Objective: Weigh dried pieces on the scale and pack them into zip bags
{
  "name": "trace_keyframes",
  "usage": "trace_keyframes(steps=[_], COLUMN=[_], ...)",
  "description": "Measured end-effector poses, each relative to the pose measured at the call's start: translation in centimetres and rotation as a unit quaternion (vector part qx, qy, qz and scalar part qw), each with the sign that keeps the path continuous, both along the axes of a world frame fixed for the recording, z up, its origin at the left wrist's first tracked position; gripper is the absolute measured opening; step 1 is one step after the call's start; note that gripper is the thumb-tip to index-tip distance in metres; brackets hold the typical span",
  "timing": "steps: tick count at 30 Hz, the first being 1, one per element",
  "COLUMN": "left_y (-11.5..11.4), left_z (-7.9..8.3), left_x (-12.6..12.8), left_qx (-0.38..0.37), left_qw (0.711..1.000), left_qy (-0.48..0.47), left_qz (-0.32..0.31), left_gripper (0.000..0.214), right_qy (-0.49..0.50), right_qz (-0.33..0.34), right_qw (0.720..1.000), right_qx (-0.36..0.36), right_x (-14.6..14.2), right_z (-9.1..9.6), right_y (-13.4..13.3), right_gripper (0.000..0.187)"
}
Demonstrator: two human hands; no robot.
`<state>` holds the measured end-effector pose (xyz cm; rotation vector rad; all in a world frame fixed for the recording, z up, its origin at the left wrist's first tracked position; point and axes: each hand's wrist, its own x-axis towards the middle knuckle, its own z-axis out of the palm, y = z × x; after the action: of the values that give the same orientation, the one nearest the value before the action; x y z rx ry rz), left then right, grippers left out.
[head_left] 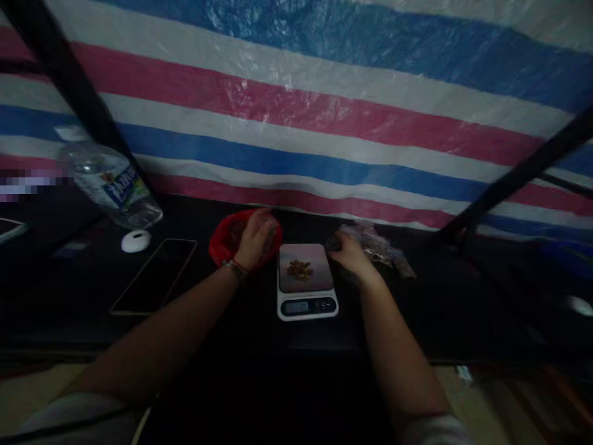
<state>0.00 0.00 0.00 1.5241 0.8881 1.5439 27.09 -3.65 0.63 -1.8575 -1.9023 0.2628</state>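
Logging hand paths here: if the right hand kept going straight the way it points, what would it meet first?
Probably the clear crinkled bag just beyond the right hand; its fingertips seem already at it, though the dim light hides depth.

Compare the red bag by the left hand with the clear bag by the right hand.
The red bag is opaque and bunched upright, with the left hand in its mouth; the clear bag is see-through and lies flat, the right hand at its edge. Both flank the scale on the dark table.
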Motion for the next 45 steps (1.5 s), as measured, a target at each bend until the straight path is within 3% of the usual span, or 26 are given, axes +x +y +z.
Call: trace_keyframes(steps=[4, 7, 10, 18, 31, 39, 45], left_y=[-0.3, -0.3, -0.3, -0.4, -0.1, -0.4, -1.0], left_z=[-0.1, -0.1, 0.0, 0.2, 0.0, 0.6, 1.1], left_x=[-0.3, -0.3, -0.3, -0.3, -0.3, -0.2, 0.2], left_qx=[0.047, 0.076, 0.085, 0.077, 0.078, 0.072, 0.109], left_qw=[0.989, 0.974, 0.971, 0.965, 0.937, 0.912, 0.898], left_qy=[0.131, 0.202, 0.211, 0.242, 0.318, 0.367, 0.401], left_qz=[-0.053, -0.066, -0.066, -0.066, -0.123, -0.166, -0.145], left_gripper=[0.055, 0.057, 0.055, 0.055, 0.065, 0.090, 0.077], right_qy=[0.042, 0.040, -0.008, -0.093, -0.151, 0.012, 0.143], right_qz=[0.105, 0.238, 0.289, 0.322, 0.271, 0.222, 0.206], right_qw=[0.991, 0.970, 0.957, 0.942, 0.951, 0.974, 0.962], right_qx=[0.075, 0.029, -0.012, -0.005, -0.001, 0.044, 0.109], right_x=[-1.1, -3.4, -6.1, -9.3, -8.4, -7.2, -7.4], right_z=[2.5, 3.5, 3.7, 3.1, 2.8, 3.0, 3.0], right_y=[-1.5, -3.0, -4.1, -4.2, -2.3, -2.2, -1.8], right_gripper=[0.043, 0.037, 0.037, 0.021, 0.017, 0.019, 0.017])
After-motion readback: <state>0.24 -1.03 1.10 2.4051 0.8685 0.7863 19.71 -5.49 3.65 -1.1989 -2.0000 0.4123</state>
